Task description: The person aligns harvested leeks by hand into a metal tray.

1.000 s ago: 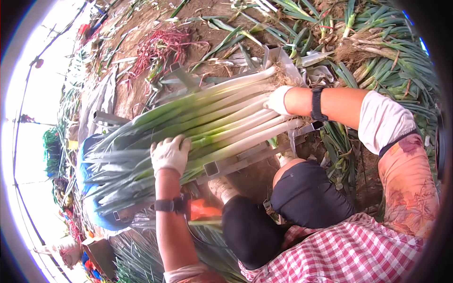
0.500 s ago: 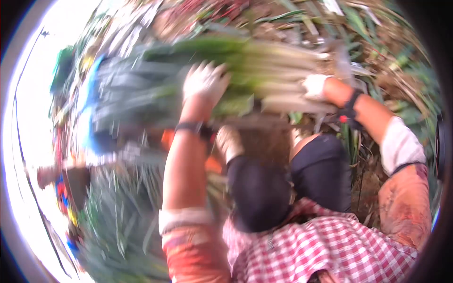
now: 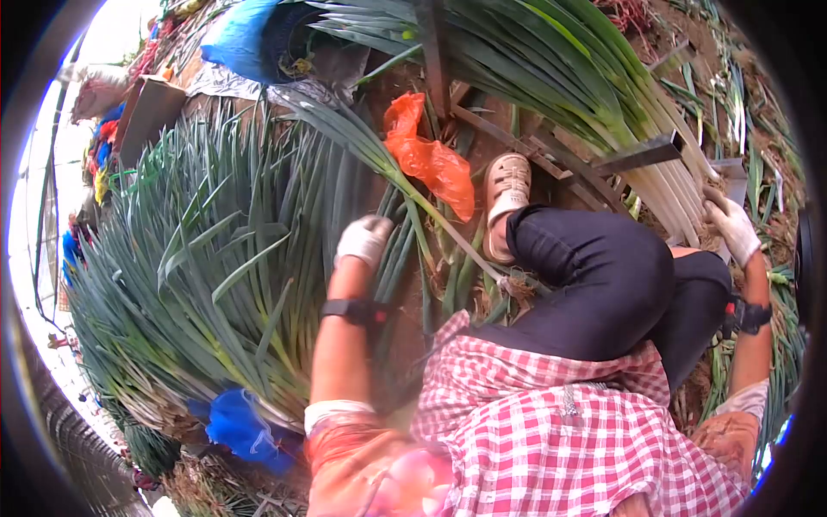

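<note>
Now, left hand (image 3: 365,240) near bare soil (image 3: 405,312), right hand (image 3: 732,227) at leek ends (image 3: 677,200); grips unclear

Bag (image 3: 431,164) between leek pile (image 3: 233,250) and shoe (image 3: 506,196)

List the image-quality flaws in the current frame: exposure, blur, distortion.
Head view: strong wide-lens curvature, with black corners; background along the left edge blown out to near white; left hand slightly smeared, apparently by motion, while the checked shirt and the beige shoe look fairly crisp.
</note>
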Motion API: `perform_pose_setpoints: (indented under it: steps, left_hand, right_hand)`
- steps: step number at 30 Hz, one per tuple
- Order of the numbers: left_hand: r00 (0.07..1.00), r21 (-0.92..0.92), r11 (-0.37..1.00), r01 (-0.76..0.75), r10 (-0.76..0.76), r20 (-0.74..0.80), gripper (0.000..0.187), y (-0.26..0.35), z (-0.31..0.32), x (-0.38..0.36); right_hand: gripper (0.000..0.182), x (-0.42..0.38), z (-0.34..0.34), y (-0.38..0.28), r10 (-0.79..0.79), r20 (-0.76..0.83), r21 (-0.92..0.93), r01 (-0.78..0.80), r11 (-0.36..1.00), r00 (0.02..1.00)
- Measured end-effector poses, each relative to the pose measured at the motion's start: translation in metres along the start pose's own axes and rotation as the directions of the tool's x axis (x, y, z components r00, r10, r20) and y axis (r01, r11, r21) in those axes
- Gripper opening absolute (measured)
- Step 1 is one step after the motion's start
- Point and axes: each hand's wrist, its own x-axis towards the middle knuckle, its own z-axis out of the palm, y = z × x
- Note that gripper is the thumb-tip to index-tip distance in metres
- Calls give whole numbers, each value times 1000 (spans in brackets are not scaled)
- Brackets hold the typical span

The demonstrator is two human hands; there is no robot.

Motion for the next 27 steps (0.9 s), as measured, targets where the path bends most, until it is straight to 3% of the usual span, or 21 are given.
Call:
perform_pose_setpoints:
  steps: [1,3,4,5,7,8,10,11,12,13,15,16,17,18,19,20,21,22,23,25,27]
  left_hand:
    - [995,37,997,72,-74,69,35,-5,19,3]
    - [975,-283,934,217,-195,105,33,-42,89,33]
    - [996,-217,972,86,-90,-9,35,-38,107,38]
    - [992,-336,937,92,-116,-51,34,-23,117,42]
    - [968,-627,744,230,-244,65,34,-39,163,85]
    - [970,-629,745,223,-231,69,34,-32,166,94]
    - [912,-623,695,360,-402,79,41,-19,171,107]
    - [921,-616,706,349,-381,86,41,-15,172,112]
    - [876,-723,556,410,-461,143,38,-11,172,113]
    - [821,-808,385,446,-535,199,35,-8,173,114]
    - [855,-873,303,382,-475,210,15,-60,173,138]
    - [870,-900,257,353,-444,215,11,-80,170,149]
    - [800,-790,479,384,-600,25,14,-15,112,110]
    - [846,-1000,10,17,-533,9,17,-33,96,112]
    - [840,-997,-61,-49,-543,-8,25,-49,63,118]
    - [857,-984,-107,-140,-512,-66,19,-7,22,84]
    - [811,-962,-32,-273,-545,-212,15,44,-17,52]
    - [756,-916,53,-398,-547,-360,8,54,-42,40]
    - [718,-856,20,-517,-535,-446,6,82,-69,20]
    - [726,-729,-137,-670,-326,-606,8,115,-114,-8]
    - [724,-692,-352,-631,54,-688,7,149,-153,-22]
  right_hand:
    - [46,-11,-1,-14,38,-35,67,-36,997,999]
    - [46,-24,-8,-23,21,-27,84,-19,996,999]
    - [46,-29,-11,-25,9,-15,105,-7,994,1000]
    - [46,-35,-13,-25,11,-26,101,-8,995,1000]
    - [46,-46,-18,-24,-5,25,16,5,1000,1000]
    - [45,-56,-17,-42,101,19,-3,-101,995,995]
    - [45,-68,-11,-65,170,12,-13,-169,985,985]
    - [44,-73,-12,-67,237,11,-19,-237,971,971]
    - [43,-72,-16,-37,167,-3,-38,-167,985,986]
    - [43,-77,-15,-50,130,18,-100,-128,987,991]
    - [44,-79,-12,-70,83,7,-312,-77,947,997]
    - [43,-80,-12,-70,93,2,-291,-88,953,996]
    - [43,-79,-12,-67,95,-3,-269,-92,959,995]
    - [43,-75,-12,-64,14,5,-316,-12,949,1000]
    - [42,-76,-14,-68,-72,25,-368,76,927,997]
    - [42,-78,-15,-81,-51,28,-320,57,946,998]
    - [42,-77,-16,-95,-44,36,-270,52,961,998]
    - [44,-77,-16,-107,-99,28,-274,103,956,995]
    - [46,-77,-16,-116,-157,26,-276,158,948,987]
    - [46,-72,-9,-121,-505,-45,-454,432,779,862]
    - [49,-67,-7,-143,-718,-146,-325,653,684,680]
